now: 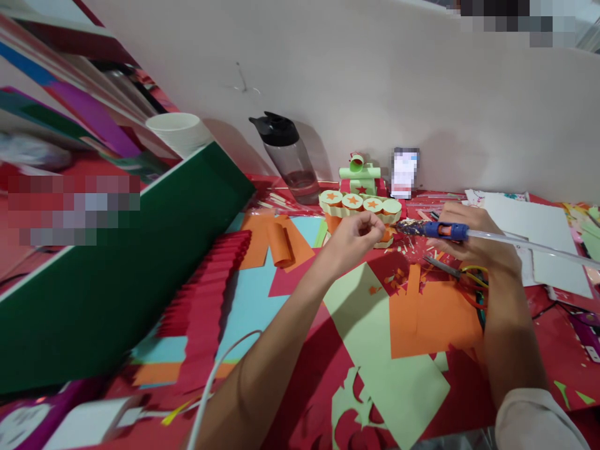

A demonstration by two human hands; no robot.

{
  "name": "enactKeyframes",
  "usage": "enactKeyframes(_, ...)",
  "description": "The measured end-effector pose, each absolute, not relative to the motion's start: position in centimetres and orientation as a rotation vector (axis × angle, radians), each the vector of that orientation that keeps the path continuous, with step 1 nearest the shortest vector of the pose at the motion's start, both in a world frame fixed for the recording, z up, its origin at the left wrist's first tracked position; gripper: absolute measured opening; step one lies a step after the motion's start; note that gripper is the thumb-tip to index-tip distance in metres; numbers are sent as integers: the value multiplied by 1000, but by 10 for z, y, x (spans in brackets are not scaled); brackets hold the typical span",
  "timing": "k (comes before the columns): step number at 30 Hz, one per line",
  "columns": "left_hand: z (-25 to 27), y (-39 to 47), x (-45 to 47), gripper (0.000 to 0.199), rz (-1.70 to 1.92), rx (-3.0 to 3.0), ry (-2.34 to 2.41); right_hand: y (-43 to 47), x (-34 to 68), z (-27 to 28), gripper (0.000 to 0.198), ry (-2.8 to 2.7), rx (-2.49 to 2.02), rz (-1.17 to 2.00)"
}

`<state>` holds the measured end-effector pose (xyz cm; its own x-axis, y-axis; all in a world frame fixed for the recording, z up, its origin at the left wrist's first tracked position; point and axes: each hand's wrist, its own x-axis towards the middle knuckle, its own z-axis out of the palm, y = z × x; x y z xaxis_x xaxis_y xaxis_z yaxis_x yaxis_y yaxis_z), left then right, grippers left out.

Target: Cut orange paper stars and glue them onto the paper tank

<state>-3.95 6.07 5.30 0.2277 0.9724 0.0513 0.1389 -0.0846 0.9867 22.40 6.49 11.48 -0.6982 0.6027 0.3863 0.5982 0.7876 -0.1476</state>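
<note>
"What's in the middle of it all?"

"The gun [434,230] and the discs [352,201]. The gun is in the right hand [478,219], its dark tip aimed at the left hand [354,239]. The discs, pale green over orange, sit in a row just beyond the left hand, with orange stars on three of them and a wavy cream strip along the row."

"And the hands themselves?"

"The right one is wrapped around the gun, and a clear stick [534,245] runs from the gun's back over that wrist. The left one is curled, thumb and forefinger close together; I can't tell whether they pinch anything, or whether they touch the discs."

"What's close by?"

"Past the discs, a green and red model [363,175]. Past the gap between the hands, a phone [404,173] upright near the wall [328,75]. On the near side, orange scraps [396,278] lie between the hands, then orange paper [435,319] and green paper [382,350]. The scissors [454,271] are just beside the right wrist."

"Farther out?"

"Left of the left hand, an orange roll [280,245], a red frill [206,300] and a tilted green board [117,262]. Beyond those, a bottle [290,156] and a white cup [175,134]. Right of the right hand, white sheets [550,244] on the red counter [557,350]."
</note>
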Motion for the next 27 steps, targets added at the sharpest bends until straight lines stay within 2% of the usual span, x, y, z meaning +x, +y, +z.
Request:
enactKeyframes(15, 50, 63, -42, 12, 1057, 1414, 1075, 66, 225, 113, 49, -2564, -956, 51)
enactKeyframes(27, 52, 62, -43, 17, 1062, 1420, 1072, 67, 226, 111, 44, -2576, -899, -4)
